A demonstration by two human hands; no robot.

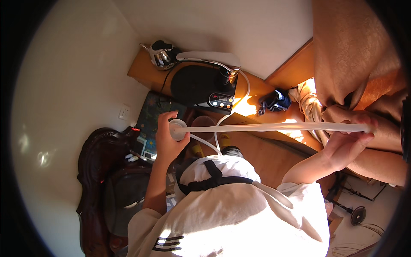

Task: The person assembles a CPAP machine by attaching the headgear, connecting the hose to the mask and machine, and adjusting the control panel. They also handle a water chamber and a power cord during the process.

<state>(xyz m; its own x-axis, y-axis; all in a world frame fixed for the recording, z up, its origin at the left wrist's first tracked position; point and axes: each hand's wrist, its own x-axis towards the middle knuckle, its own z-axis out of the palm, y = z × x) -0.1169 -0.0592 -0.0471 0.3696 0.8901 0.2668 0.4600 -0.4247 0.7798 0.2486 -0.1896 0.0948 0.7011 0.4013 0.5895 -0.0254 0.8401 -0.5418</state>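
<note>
My left hand (168, 143) is closed round a small white round cap (177, 129), its thumb and fingers on opposite sides of the rim. A long whitish, translucent tube (274, 127) runs from the cap, nearly level, to my right hand (346, 150). There its far end lies between my thumb and fingers, with the hand palm up. A thinner white hose (247, 88) comes down from the black appliance (195, 88) and loops near my waist. Part of this hose (205, 143) leads up behind the cap; whether they join, I cannot tell.
On the wooden ledge stand a shiny kettle (162, 56) and the black appliance with a curved spout and buttons. A dark blue cloth item (277, 101) lies right of them. Brown curtains (355, 47) hang at the right. A dark carved chair (92, 171) stands left.
</note>
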